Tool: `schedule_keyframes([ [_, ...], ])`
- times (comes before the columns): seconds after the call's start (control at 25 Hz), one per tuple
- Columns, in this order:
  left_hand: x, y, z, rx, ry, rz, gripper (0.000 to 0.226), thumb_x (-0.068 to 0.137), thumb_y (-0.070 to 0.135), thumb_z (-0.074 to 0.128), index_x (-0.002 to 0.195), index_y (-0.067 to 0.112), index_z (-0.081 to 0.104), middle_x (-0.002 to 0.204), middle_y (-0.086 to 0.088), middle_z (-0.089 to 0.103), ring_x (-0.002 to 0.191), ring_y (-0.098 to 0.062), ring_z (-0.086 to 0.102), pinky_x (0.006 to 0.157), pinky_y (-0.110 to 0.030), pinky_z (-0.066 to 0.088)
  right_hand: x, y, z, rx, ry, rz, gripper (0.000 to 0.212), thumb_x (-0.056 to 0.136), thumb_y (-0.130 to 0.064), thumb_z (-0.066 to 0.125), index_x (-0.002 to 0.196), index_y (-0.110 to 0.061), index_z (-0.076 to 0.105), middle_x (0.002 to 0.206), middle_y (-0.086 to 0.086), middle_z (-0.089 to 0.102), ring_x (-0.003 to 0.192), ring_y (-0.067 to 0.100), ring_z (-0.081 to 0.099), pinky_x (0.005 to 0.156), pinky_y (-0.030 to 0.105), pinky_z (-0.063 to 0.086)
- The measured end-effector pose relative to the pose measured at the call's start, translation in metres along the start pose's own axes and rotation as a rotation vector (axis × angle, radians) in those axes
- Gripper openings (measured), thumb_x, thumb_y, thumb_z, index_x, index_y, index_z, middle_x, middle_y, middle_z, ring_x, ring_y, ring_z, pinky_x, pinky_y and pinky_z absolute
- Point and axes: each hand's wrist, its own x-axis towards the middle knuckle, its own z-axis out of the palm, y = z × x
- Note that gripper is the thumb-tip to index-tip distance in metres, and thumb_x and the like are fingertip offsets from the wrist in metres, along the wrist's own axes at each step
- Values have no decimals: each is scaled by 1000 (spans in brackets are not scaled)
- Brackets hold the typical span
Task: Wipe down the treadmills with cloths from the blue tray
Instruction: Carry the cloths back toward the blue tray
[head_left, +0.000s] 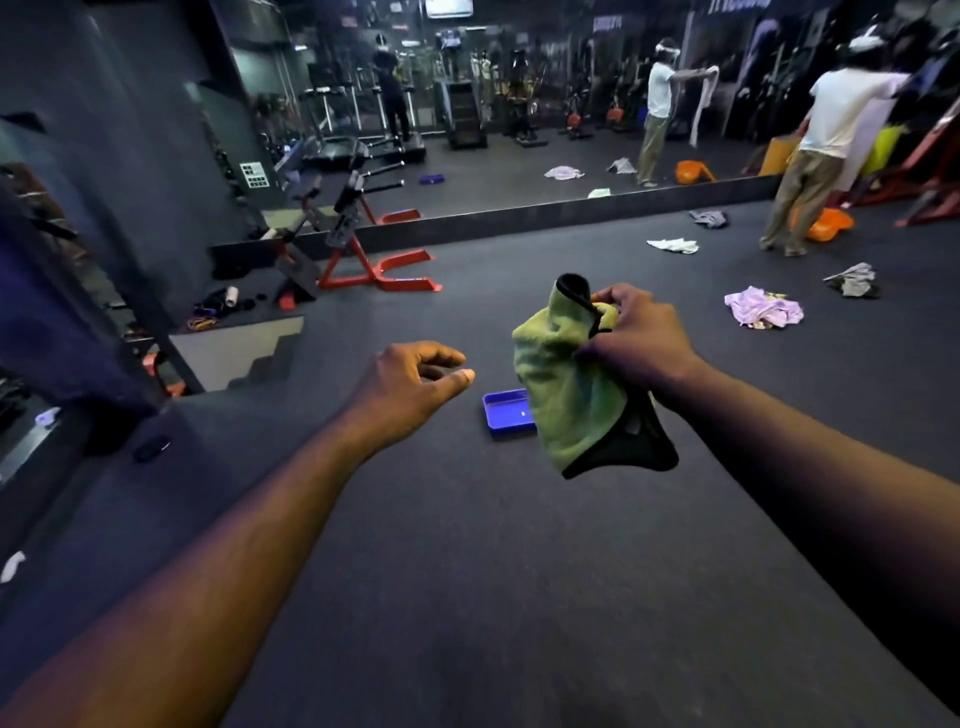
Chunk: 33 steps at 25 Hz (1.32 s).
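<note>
My right hand (636, 338) grips a green cloth with a black edge (566, 384), which hangs down bunched in the air in front of me. Behind the cloth, a blue tray (504, 413) lies on the dark gym floor, partly hidden by it; the visible part looks empty. My left hand (415, 382) hovers to the left of the tray with fingers loosely curled and apart, holding nothing. A treadmill (340, 150) shows in the wall mirror at the far back.
A red-framed bench (374, 265) stands at the left by the mirror wall. Loose cloths lie on the floor: a lilac one (763, 309), a grey one (852, 280), a white one (675, 245). A person (815, 156) stands at the far right beside an orange tub (828, 223).
</note>
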Motion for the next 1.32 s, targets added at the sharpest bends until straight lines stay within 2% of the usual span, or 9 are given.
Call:
schedule_keyframes([
  [0.08,40,-12,-5,29,-27,17,35,91,42,78,122,26,74,111,12,74,102,0,69,92,-30,59,32,-2,9,-44,14,11,56,72,-34,85,125,-27,69,114,6,74,101,23,66,83,27,47],
  [0.28,138,-51,16,69,-80,44,42,92,46,77,128,26,69,120,8,71,109,-6,67,95,-36,59,111,24,44,-57,39,38,49,61,-41,77,109,-36,70,101,0,75,97,23,70,83,30,53],
  [0.44,229,-91,57,89,-106,71,42,92,48,76,128,27,69,123,5,71,112,-8,66,96,-39,58,192,77,77,-73,39,29,51,74,-25,88,122,-26,74,111,3,75,97,18,65,82,20,41],
  [0.6,338,-175,141,110,-58,76,41,88,55,76,122,33,71,115,5,73,105,-8,69,94,-41,60,306,174,148,-91,15,-33,58,74,-28,91,128,-25,72,113,4,75,108,21,69,82,19,42],
  [0.72,409,-258,224,84,-39,25,34,88,45,81,116,27,75,106,1,75,98,-11,71,91,-33,58,389,253,219,-78,-42,-38,54,74,-24,91,125,-22,74,109,6,76,108,22,70,83,22,48],
  [0.84,467,-316,271,77,-144,-64,32,87,32,85,114,18,76,107,-1,76,95,-15,71,87,-29,56,448,303,273,-113,-100,88,46,75,-18,87,119,-18,76,107,7,77,108,23,72,84,21,48],
  [0.96,571,-364,295,77,-174,-127,26,88,28,84,110,16,77,103,0,76,96,-19,73,89,-34,58,545,325,312,-204,-182,155,41,72,-24,81,112,-25,75,98,4,77,98,23,74,75,23,48],
  [1.12,703,-427,336,28,-212,-198,19,89,34,83,104,24,76,92,1,77,89,-15,73,84,-34,58,673,353,370,-265,-255,175,37,65,-27,74,101,-33,74,93,-6,78,89,17,74,75,29,59],
  [1.32,849,-476,360,3,-265,-278,22,90,36,80,108,23,76,95,5,77,88,-8,72,86,-32,58,829,361,434,-262,-337,135,43,70,-19,71,111,-32,73,107,-5,78,101,21,74,82,34,60],
])
